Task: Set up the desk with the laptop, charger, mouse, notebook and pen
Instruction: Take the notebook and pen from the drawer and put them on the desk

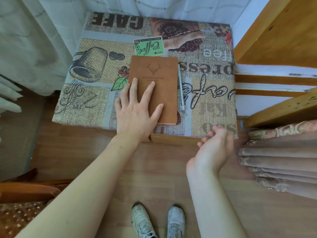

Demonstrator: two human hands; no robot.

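Observation:
A brown notebook [157, 83] with a deer head stamped on its cover lies flat in the middle of the small desk [96, 103], which wears a coffee-print cloth. My left hand [137, 110] rests flat on the notebook's near left corner, fingers spread. A silver pen [181, 88] lies on the cloth just right of the notebook, parallel to its edge. My right hand [214, 146] hovers at the desk's front right edge, fingers loosely curled, holding nothing. No laptop, charger or mouse is in view.
A wooden shelf unit [277, 31] stands against the desk's right side. Folded brown curtain fabric [281, 160] hangs at the right. White curtains [34, 40] hang behind and left. A chair seat [22, 203] is at bottom left. My white shoes [157, 220] stand on the wood floor.

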